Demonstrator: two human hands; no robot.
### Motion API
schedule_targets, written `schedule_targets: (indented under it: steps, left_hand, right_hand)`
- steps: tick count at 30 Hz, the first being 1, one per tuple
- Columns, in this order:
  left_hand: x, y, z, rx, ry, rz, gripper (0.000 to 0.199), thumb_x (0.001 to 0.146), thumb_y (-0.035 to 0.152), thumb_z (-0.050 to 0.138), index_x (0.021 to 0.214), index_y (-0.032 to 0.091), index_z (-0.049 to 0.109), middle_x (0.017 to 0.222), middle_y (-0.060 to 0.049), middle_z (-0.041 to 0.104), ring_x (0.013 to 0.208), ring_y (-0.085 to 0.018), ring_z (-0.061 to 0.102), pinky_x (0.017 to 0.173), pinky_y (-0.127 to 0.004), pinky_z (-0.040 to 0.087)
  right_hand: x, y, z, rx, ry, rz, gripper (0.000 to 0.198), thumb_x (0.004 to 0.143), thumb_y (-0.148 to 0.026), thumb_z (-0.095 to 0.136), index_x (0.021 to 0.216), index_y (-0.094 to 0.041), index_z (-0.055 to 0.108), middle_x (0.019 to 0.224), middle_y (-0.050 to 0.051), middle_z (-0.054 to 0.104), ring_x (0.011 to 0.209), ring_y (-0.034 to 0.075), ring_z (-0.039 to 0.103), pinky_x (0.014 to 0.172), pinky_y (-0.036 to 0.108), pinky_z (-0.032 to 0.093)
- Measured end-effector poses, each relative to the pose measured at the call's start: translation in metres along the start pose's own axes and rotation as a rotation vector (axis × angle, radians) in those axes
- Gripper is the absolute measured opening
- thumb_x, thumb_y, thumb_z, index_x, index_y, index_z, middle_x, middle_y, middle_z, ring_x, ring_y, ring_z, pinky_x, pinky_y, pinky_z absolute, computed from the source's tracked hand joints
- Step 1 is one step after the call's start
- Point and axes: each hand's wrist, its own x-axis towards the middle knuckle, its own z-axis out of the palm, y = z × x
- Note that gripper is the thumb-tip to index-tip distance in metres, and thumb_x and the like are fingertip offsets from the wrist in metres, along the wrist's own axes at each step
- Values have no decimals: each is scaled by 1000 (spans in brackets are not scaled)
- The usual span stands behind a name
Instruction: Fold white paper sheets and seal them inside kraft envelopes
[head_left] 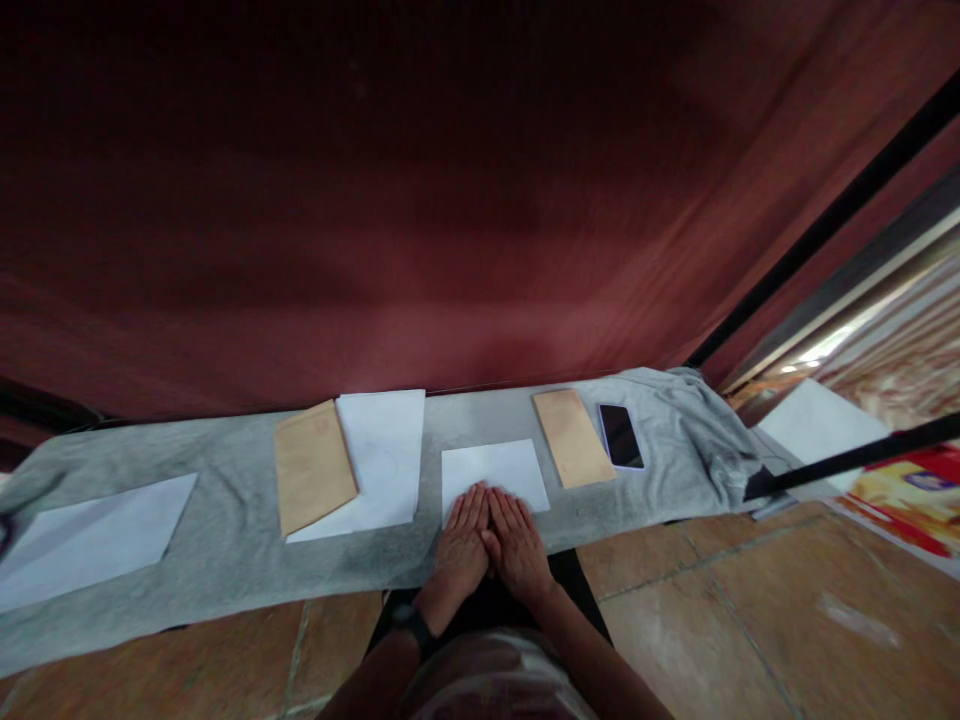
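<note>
A white sheet of paper [495,465], perhaps folded, lies on the grey cloth in front of me. My left hand [463,540] rests flat on its near edge, fingers stretched out. Beside it my right hand [517,540] lies flat too, and the two hands touch along their inner sides. Neither hand grips anything. To the right of the sheet is a slim brown envelope [574,438]. Left of it, a larger brown envelope [313,468] partly covers a stack of white paper [388,450].
A phone [621,436] lies right of the slim envelope. Another white sheet [97,540] is at the far left. The narrow surface under the grey cloth [232,500] backs onto a dark red curtain [450,250]. Black poles [825,235] stand at the right above a tiled floor [697,600].
</note>
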Motion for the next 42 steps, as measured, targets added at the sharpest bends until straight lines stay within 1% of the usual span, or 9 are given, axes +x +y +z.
schedule_targets:
  steps: [4,8,16,22,27,31,34,37,42]
  left_hand:
    - [-2,0,-7,2,-7,-16,68,91,14,37,157,14,24,160,-13,34,149,-24,29,122,-46,26]
    - [-7,-1,-13,-18,12,-49,62,95,21,37,156,11,28,161,-14,30,151,-25,24,122,-46,26]
    - [-15,-3,-15,-52,38,-183,59,99,32,36,153,8,33,160,-17,32,151,-26,24,124,-47,22]
    - [-15,-3,-17,-36,36,-203,60,99,34,36,152,7,34,160,-18,30,151,-27,24,123,-48,24]
    - [-15,-2,-15,-51,60,-198,60,98,31,36,154,8,32,160,-16,31,150,-27,25,123,-49,24]
    - [-12,1,-13,10,84,-186,57,98,25,35,152,5,33,158,-19,35,150,-27,26,122,-50,26]
    - [-6,4,-11,40,80,-95,54,98,19,33,151,6,36,158,-17,37,150,-24,28,123,-46,26]
    - [2,6,-8,52,72,-28,54,98,17,32,151,9,36,157,-15,39,149,-24,29,122,-46,28]
    - [12,4,-9,45,67,-86,53,100,25,33,150,7,37,156,-18,39,149,-26,29,122,-49,28]
  right_hand:
    - [-6,6,5,-10,3,17,57,105,-43,37,156,-18,30,157,11,39,145,25,37,121,46,29]
    - [-11,15,4,-39,5,41,59,104,-44,38,157,-18,29,159,12,36,146,26,35,120,47,31]
    - [-21,44,-2,-93,34,123,62,104,-43,36,158,-15,24,160,14,31,147,29,33,119,49,31]
    - [-20,61,-10,-105,36,159,57,105,-40,34,155,-12,32,159,15,35,147,28,34,119,48,31]
    - [-7,50,-8,-95,94,147,57,105,-37,33,156,-11,30,158,17,35,147,29,33,119,50,32]
    - [8,31,4,-49,42,25,54,105,-34,34,154,-12,33,157,15,38,146,26,35,118,49,34]
    - [16,23,12,-45,0,-5,49,105,-33,35,150,-15,42,155,12,42,145,24,37,118,47,33]
    - [20,25,15,-74,-22,12,47,105,-33,36,147,-17,47,155,9,43,145,25,38,118,46,32]
    - [25,43,13,-124,12,35,48,104,-33,40,149,-19,45,157,12,38,145,27,37,118,48,31]
